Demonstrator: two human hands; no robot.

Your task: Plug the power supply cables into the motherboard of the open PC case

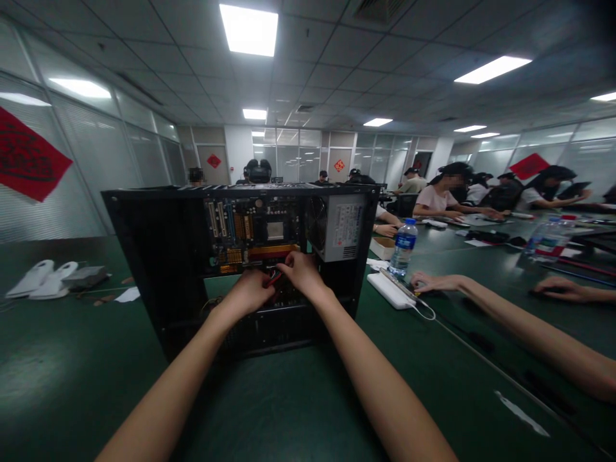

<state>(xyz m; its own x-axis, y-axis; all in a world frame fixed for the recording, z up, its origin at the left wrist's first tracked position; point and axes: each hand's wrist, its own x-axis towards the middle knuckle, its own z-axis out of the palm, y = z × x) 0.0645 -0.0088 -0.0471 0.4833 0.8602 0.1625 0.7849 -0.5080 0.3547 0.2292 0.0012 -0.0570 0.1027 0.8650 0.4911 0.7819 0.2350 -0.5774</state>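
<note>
Pinching red wires (pixel 274 278): left hand (pixel 249 294), right hand (pixel 303 274); computer case (pixel 163 256) on green table (pixel 269 404), ceiling (pixel 322 67) lit.

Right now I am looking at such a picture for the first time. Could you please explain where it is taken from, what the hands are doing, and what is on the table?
There is no machine doing the work. One camera on a person's head looks forward and down, so the two bare arms reaching in from below are the wearer's own.

The left hand and right hand meet inside an open computer case, at thin wires, some red. The exact grip is too small to tell.

The case stands on a green table. To its right are a water bottle and a flat white box; the hand beside them is another person's.
</note>
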